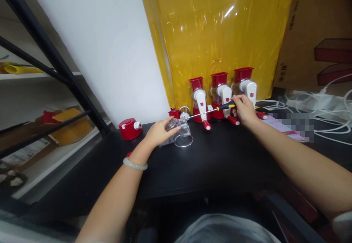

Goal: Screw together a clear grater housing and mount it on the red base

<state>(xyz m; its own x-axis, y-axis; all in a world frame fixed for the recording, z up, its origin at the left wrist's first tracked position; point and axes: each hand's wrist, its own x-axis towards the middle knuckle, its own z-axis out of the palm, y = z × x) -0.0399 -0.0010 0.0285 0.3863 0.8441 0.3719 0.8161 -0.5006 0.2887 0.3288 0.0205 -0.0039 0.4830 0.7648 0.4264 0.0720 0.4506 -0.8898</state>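
My left hand (158,134) is closed around a clear plastic housing (183,130), which lies on its side on the black table with its round opening facing me. In my right hand (244,110) is a screwdriver (226,105) with a black and yellow handle, held nearly level. Its long metal shaft points left, and the tip meets the upper right part of the clear housing. Just behind the housing are a small red part (174,113) and a metal grater drum (184,111) with a white end, both partly hidden.
Three red and white rotary graters (201,101) with cranks stand along the back. A red base (130,129) with a white knob sits at left on the black table (214,166). White cables (330,114) and a printed sheet (286,125) lie at right. A cardboard box (310,33) stands behind.
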